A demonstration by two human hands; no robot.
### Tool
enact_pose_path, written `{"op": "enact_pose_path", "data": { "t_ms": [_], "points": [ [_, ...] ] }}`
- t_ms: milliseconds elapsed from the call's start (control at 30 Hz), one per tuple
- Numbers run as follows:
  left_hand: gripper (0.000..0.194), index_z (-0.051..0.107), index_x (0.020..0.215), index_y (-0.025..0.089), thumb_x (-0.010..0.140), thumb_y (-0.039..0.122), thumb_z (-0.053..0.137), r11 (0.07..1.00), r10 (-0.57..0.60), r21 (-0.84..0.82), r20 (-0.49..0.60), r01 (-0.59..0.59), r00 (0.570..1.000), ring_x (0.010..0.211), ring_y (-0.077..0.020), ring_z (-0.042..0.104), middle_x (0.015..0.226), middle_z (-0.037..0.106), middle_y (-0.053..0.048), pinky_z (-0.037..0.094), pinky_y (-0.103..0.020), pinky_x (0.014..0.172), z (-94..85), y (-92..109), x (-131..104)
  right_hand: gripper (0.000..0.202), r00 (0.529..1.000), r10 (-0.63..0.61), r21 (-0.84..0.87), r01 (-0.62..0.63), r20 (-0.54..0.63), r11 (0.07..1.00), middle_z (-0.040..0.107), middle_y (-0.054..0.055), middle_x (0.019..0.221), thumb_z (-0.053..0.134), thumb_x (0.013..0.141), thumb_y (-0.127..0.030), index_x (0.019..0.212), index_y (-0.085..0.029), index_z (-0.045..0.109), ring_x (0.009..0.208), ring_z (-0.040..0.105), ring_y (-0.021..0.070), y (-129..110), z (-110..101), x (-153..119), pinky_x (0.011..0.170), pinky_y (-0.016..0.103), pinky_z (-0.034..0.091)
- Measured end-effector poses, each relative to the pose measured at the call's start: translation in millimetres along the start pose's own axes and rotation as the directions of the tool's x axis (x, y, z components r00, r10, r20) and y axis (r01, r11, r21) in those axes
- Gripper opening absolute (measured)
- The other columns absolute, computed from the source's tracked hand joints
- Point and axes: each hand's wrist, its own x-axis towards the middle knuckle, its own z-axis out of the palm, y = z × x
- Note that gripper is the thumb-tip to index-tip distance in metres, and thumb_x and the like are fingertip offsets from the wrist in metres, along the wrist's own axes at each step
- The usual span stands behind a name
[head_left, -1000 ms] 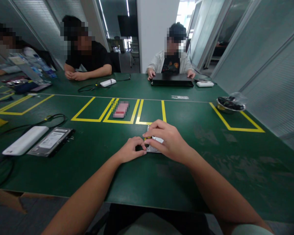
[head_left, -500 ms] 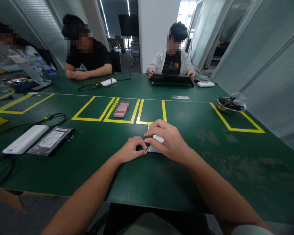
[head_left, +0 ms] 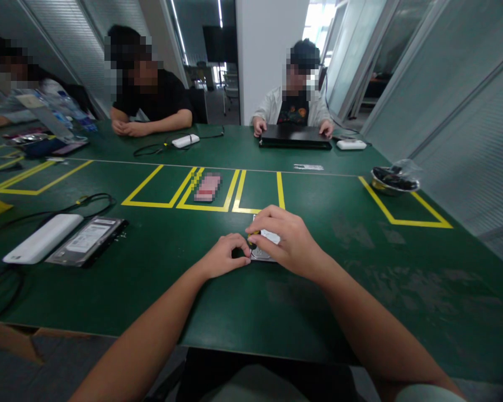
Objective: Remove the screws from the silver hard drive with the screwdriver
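No brand and no word can be read here. The silver hard drive [head_left: 265,252] has a white label [head_left: 272,237], but the right hand [head_left: 293,243] covers a part of it. The other hard drive [head_left: 86,243], at the left on the green worktop [head_left: 243,312], has a bigger white label with dark print, and this print is too small for reading.

The silver hard drive lies flat on the worktop, under the fingers of the right hand and just beside the fingertips of the left hand [head_left: 224,258]. The right fingers are bent and nearly closed, and they hold between them a small yellow and black tool [head_left: 252,239], whose lower end is above the left side of the drive. The left thumb and forefinger make a ring with tips close together at the left edge of the drive; whether they grip it, I cannot tell.

A white power bank [head_left: 44,239] lies beside the other hard drive. Farther away, a pink object [head_left: 208,187] lies inside a yellow tape frame [head_left: 204,209], its surface blurred by pixels
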Motion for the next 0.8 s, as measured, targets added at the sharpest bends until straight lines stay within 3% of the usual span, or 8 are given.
{"op": "enact_pose_path", "data": {
  "t_ms": [233,533,800],
  "points": [
    [0.013,0.066,0.083,0.02,0.081,0.033,0.069,1.0,0.004,0.017,-0.01,-0.004,1.0,0.093,-0.0205,0.058,0.094,0.066,-0.002,0.043,-0.035,0.088,0.2,-1.2,-0.8,0.019,1.0,-0.014,0.029,0.013,0.021,0.999,0.072,0.007,0.105,0.057,0.087,-0.012,0.102,-0.018,0.066,0.101,0.065,0.0195,0.3,-3.3,0.1,0.092,0.038,0.05],
    [0.016,0.067,0.091,0.021,0.082,0.034,0.069,0.999,0.002,0.05,0.008,-0.002,1.0,0.097,-0.0217,0.058,0.099,0.067,-0.001,0.042,-0.036,0.089,0.4,-3.0,-1.3,0.014,1.0,-0.01,0.02,0.01,0.018,1.0,0.066,0.008,0.098,0.059,0.088,-0.015,0.099,-0.017,0.067,0.093,0.062,0.0179,-2.5,-2.9,0.7,0.082,0.033,0.051],
    [0.016,0.066,0.085,0.019,0.081,0.035,0.068,0.999,-0.038,0.027,0.022,0.038,0.999,0.097,-0.0224,0.059,0.093,0.069,-0.001,0.044,-0.035,0.087,0.4,-2.1,-0.8,0.022,0.997,-0.035,0.052,0.031,0.071,0.998,0.072,0.006,0.106,0.053,0.088,-0.012,0.103,-0.018,0.066,0.103,0.065,0.0187,-1.7,-6.1,0.0,0.093,0.038,0.051]
  ]
}}
